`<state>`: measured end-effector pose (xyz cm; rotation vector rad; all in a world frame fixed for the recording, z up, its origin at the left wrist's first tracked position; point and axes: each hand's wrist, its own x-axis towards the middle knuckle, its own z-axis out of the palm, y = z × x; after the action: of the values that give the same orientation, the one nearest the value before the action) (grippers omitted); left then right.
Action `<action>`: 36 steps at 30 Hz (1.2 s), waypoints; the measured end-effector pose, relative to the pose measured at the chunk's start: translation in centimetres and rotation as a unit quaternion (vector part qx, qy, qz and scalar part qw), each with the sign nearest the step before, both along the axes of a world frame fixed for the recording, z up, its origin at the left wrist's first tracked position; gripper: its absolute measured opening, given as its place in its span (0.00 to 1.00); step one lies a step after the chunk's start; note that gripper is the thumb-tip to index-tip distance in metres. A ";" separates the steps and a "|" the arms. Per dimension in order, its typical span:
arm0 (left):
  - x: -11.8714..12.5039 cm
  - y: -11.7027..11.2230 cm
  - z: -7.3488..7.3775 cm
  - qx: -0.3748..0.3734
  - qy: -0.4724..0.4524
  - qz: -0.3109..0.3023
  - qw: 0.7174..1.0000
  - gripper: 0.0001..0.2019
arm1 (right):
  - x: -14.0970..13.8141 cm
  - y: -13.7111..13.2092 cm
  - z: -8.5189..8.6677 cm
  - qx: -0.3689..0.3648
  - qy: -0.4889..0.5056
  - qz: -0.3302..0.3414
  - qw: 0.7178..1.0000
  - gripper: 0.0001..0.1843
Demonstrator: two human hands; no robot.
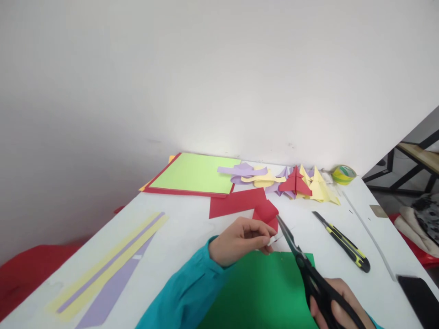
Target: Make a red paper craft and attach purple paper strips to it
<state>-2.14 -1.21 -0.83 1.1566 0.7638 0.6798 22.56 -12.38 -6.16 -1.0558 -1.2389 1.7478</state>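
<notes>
My left hand (245, 240), in a teal sleeve, is closed in a pinch on a small whitish strip (272, 240) that looks like a bit of tape. Black-handled scissors (303, 262) are in my right hand (338, 301), fingers through the loops. Their blades look closed, tips pointing up and away, just right of my left fingertips. Right behind those fingertips lies a folded red paper piece (266, 212), partly hidden by the hand. A green sheet (260, 292) lies on the table under both hands.
Beyond lie a red strip (236, 203), a light green sheet (199, 173) on other sheets, folded paper shapes (297, 183) and a tape roll (344, 174). A utility knife (343, 242) and a black phone-like object (418, 297) are at right. Purple and yellow strips (113, 292) lie left.
</notes>
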 end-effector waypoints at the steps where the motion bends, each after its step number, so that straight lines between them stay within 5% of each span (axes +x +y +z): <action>1: 0.0 0.0 0.1 -0.004 0.003 0.002 1.000 0.16 | 0.1 0.1 0.4 0.011 0.006 -0.018 1.000 0.30; 5: 0.0 -0.1 0.4 -0.003 0.022 0.012 1.000 0.16 | 0.6 1.1 1.5 0.082 -0.026 -0.083 0.993 0.27; 8: 0.1 -0.2 0.6 0.005 0.039 0.002 0.999 0.14 | 2.3 2.9 0.7 0.098 -0.167 -0.224 0.955 0.23; 10: 0.2 -0.2 0.8 0.011 0.054 0.000 0.998 0.13 | 4.5 4.7 -0.4 0.101 -0.333 -0.282 0.894 0.22; 12: 0.2 -0.3 1.0 0.020 0.067 -0.002 0.998 0.13 | 7.5 6.6 -1.5 0.087 -0.563 -0.305 0.763 0.20; 13: 0.2 -0.3 1.0 0.025 0.071 -0.003 0.997 0.13 | 9.1 7.4 -1.9 0.074 -0.606 -0.320 0.725 0.18; 16: 0.2 -0.5 1.2 0.044 0.079 -0.006 0.996 0.14 | 14.1 9.3 -2.8 0.041 -0.673 -0.347 0.652 0.17; 19: 0.2 -0.5 1.2 0.060 0.088 -0.012 0.994 0.14 | 18.2 10.2 -3.0 0.023 -0.720 -0.333 0.608 0.16; 23: 0.5 -0.5 1.0 0.059 0.090 -0.022 0.994 0.14 | 22.0 11.2 -3.3 -0.008 -0.754 -0.313 0.577 0.17; 27: 0.9 -0.6 0.8 0.052 0.079 -0.026 0.995 0.14 | 23.5 11.9 -3.9 -0.031 -0.759 -0.296 0.579 0.17; 32: 1.3 -0.7 0.7 0.030 0.068 -0.017 0.997 0.14 | 22.4 11.8 -3.8 -0.002 -0.744 -0.305 0.595 0.14; 36: 1.6 -0.7 0.1 0.007 0.052 -0.002 0.999 0.15 | 18.9 11.4 -2.6 0.098 -0.711 -0.312 0.622 0.15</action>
<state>-0.58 -1.88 -0.70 1.2141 0.8440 0.6262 41.42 -0.98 -8.73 -2.4706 -1.4456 -0.0912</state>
